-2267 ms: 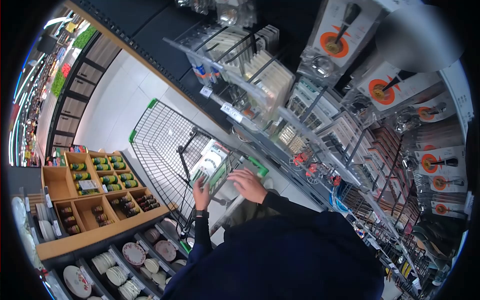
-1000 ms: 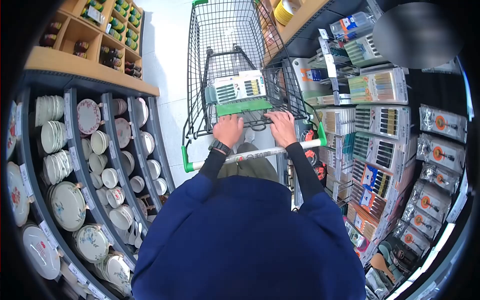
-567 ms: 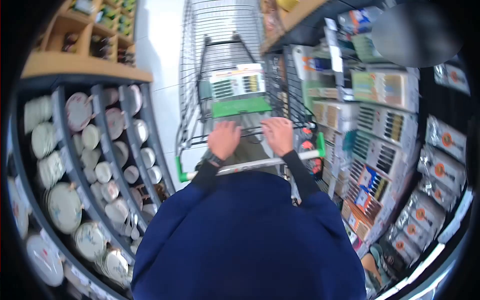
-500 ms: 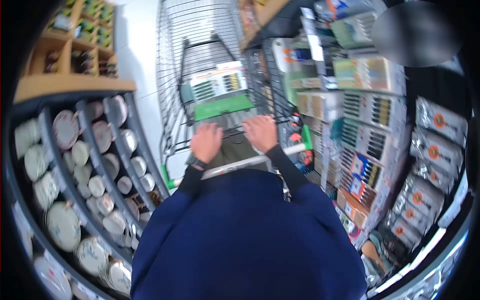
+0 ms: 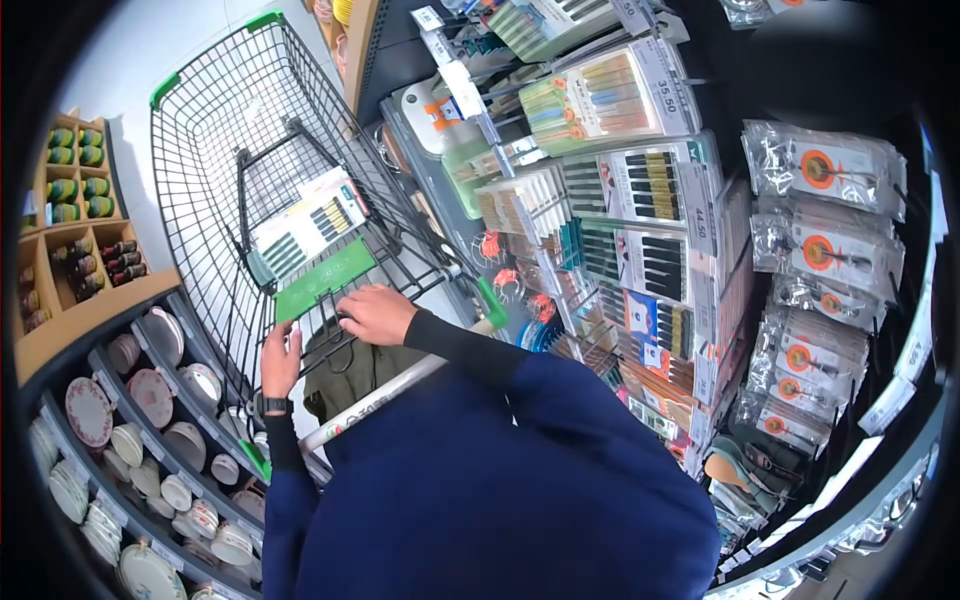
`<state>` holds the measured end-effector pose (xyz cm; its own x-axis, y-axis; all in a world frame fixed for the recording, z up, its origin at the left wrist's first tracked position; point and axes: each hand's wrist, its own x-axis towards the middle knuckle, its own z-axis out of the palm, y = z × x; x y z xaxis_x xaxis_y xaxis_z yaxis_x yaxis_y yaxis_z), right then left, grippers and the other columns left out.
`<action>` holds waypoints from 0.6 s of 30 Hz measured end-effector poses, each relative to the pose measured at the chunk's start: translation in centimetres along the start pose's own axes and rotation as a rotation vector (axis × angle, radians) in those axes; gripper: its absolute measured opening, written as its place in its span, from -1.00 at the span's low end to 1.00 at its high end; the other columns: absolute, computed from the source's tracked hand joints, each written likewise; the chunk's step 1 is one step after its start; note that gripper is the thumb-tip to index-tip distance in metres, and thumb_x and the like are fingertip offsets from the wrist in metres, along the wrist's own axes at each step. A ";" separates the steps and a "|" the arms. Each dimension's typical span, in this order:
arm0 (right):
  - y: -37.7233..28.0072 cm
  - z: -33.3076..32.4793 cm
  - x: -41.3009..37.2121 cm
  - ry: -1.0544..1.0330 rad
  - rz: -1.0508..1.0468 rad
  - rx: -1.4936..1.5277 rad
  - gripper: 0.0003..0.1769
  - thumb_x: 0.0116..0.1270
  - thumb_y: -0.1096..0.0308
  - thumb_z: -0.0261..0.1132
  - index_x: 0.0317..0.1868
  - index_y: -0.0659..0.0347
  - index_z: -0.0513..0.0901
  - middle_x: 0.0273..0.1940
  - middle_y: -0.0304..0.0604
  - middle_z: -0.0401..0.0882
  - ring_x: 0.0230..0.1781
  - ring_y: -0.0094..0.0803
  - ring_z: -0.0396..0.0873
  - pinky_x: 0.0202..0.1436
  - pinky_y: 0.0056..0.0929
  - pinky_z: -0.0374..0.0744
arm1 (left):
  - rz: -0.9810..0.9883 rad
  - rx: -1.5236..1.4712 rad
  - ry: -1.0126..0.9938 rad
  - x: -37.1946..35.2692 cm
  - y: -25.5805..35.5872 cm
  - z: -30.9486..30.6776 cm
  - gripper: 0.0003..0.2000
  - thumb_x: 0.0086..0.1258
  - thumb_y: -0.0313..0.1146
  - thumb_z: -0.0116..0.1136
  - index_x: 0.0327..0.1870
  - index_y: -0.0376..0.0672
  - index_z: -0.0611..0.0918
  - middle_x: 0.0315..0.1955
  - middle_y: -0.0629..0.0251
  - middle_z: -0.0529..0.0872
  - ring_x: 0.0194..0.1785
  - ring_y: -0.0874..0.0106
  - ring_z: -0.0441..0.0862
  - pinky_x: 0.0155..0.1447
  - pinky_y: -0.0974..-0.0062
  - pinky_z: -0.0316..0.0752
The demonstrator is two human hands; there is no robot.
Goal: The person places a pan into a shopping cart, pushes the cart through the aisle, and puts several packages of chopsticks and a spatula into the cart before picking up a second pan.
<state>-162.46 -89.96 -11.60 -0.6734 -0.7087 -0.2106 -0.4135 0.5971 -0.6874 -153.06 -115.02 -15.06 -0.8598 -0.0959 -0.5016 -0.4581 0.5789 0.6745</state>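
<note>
The handle (image 5: 385, 393) is seen nearest, under both wrists, with a bag (image 5: 345, 368) hung beyond it. The right hand (image 5: 375, 312) is clenched over the rear wire of the cart (image 5: 200, 130); the left hand (image 5: 281, 358) is laid against that wire, its grip not discernible. Just beyond the fingers a green flap (image 5: 325, 280) is seen, and past it a box (image 5: 308, 225) lying in the cart.

Narrow shop aisle. A wire cart (image 5: 200, 150) fills the floor (image 5: 160, 45) between shelves of dishes (image 5: 150, 395) on the person's left and hanging packets (image 5: 650, 190) crowding the right. The cart is open from above, apart from a flat box (image 5: 310, 225) at its rear. Bare floor lies ahead.
</note>
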 end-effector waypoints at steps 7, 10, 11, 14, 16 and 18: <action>8.2 1.4 8.7 -0.283 0.213 0.378 -0.65 0.41 0.13 0.20 0.00 0.21 0.67 -0.14 0.02 0.72 -0.10 -0.10 0.69 0.00 -0.22 0.60 | -0.036 -0.296 -0.088 2.7 -0.7 -4.1 -0.63 0.57 -0.28 0.06 0.25 -0.32 0.53 0.07 0.07 0.69 0.17 0.33 0.62 0.26 0.42 0.45; 14.9 4.8 13.3 -0.225 0.260 0.286 -0.57 0.40 0.01 0.17 -0.01 0.17 0.68 -0.10 0.00 0.73 -0.05 -0.06 0.68 0.07 -0.18 0.59 | -0.059 -0.348 0.072 8.4 -3.3 -4.7 -0.62 0.56 -0.27 0.07 0.25 -0.34 0.52 0.07 0.07 0.68 0.16 0.35 0.62 0.27 0.44 0.45; 17.6 7.0 14.7 -0.215 0.363 0.187 -0.58 0.38 0.00 0.16 -0.04 0.16 0.70 -0.08 0.02 0.72 -0.03 -0.02 0.66 0.11 -0.14 0.57 | -0.043 -0.451 0.132 10.8 -5.5 -3.9 -0.61 0.55 -0.27 0.08 0.25 -0.35 0.52 0.07 0.06 0.69 0.16 0.35 0.62 0.27 0.43 0.45; 22.6 9.7 16.5 -0.068 0.482 0.161 -0.52 0.35 0.06 0.18 0.03 0.29 0.69 -0.02 0.13 0.70 0.06 0.01 0.64 0.17 -0.15 0.55 | -0.138 -0.413 0.193 17.3 -14.3 0.0 -0.56 0.51 -0.25 0.13 0.27 -0.37 0.49 0.06 0.03 0.69 0.13 0.34 0.64 0.26 0.43 0.47; 23.6 10.7 16.8 0.038 0.661 0.199 -0.51 0.31 0.10 0.20 0.06 0.32 0.68 -0.01 0.14 0.70 0.09 0.00 0.63 0.19 -0.16 0.54 | -0.350 -0.394 0.159 20.1 -20.1 3.2 -0.50 0.45 -0.22 0.16 0.29 -0.37 0.47 0.06 0.00 0.69 0.13 0.30 0.65 0.26 0.43 0.47; 24.6 12.0 16.5 0.079 0.730 0.197 -0.53 0.30 0.13 0.21 0.06 0.30 0.67 -0.01 0.12 0.71 0.05 -0.02 0.66 0.16 -0.18 0.55 | -0.481 -0.338 0.186 20.6 -22.2 4.7 -0.44 0.38 -0.18 0.19 0.30 -0.38 0.46 0.09 -0.07 0.68 0.16 0.21 0.65 0.28 0.39 0.46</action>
<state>-176.39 -91.47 -40.27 -0.7791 -0.1258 -0.6141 0.2662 0.8205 -0.5058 -159.55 -126.06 -42.90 -0.5498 -0.4402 -0.7099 -0.8245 0.1499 0.5456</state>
